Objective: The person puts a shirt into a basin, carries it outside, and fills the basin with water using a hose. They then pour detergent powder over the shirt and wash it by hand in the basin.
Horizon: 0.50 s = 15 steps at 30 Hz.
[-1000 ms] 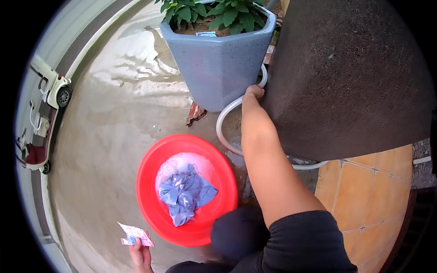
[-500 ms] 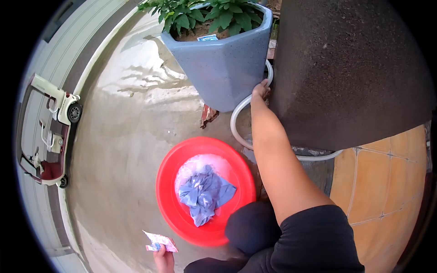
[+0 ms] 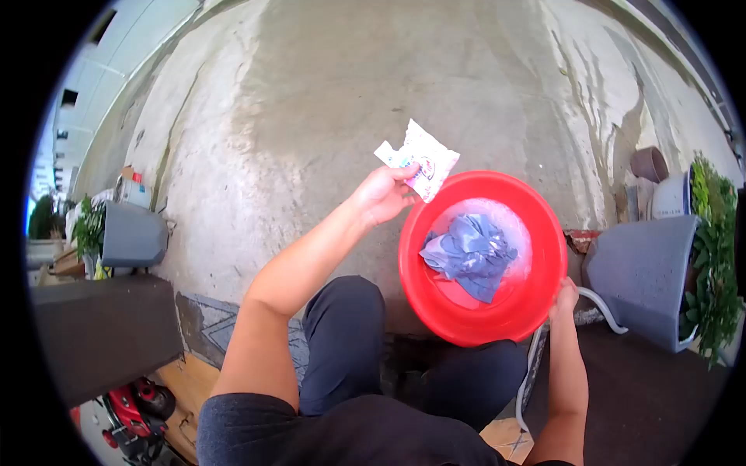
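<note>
Currently, the left hand (image 3: 386, 194) pinches a packet (image 3: 431, 161) near the red basin (image 3: 497, 328), where blue cloth (image 3: 474, 252) lies in suds (image 3: 519, 239), while the right hand (image 3: 564, 298) is by the hose (image 3: 597, 298), its finger state impossible to tell.

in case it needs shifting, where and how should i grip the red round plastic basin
Grip the red round plastic basin by opposite stretches of rim, probably from left and right: it sits upright, raised rim all round, with crumpled blue cloth inside.

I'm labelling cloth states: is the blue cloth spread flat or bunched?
Bunched: the blue cloth lies in a crumpled heap of folds inside the red basin.
</note>
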Tool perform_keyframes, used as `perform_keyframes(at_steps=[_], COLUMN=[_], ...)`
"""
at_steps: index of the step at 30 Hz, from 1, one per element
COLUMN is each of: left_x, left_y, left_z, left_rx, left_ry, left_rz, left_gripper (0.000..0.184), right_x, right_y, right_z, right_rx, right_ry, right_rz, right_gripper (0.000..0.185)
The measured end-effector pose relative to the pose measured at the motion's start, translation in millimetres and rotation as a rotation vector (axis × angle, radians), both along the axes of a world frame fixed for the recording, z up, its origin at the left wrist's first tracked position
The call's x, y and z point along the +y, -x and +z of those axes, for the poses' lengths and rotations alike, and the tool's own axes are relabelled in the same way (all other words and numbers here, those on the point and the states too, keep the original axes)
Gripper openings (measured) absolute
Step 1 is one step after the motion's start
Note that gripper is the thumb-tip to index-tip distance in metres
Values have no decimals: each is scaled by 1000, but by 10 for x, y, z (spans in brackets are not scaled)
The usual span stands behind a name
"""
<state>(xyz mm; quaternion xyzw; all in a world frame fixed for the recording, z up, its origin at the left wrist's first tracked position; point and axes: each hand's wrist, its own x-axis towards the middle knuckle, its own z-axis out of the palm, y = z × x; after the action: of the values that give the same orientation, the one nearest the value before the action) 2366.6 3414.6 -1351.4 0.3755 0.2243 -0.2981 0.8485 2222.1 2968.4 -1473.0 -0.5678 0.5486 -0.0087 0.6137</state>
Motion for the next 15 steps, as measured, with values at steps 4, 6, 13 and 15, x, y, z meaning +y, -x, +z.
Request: perform_keyframes(at_steps=[4,6,13,15], left_x=[868,1265,2831,3229], left_y=[451,842,1858,2117], left_z=[472,950,2457,3010], left_rx=[101,76,-75,-90], left_ry=[-156,-388,-915,-1014], left_rz=[300,383,500,541], left_gripper=[24,20,24,27], right_x=[832,1526,5176,5965], right_y=[-151,-312,-751,-630], right_z=[580,882,3686,4394], right_rx=[133,-26,-463,-417], right_ry=[23,32,-217,-352], right_rz=[560,842,1579,1653], right_gripper=[25,23,37,38])
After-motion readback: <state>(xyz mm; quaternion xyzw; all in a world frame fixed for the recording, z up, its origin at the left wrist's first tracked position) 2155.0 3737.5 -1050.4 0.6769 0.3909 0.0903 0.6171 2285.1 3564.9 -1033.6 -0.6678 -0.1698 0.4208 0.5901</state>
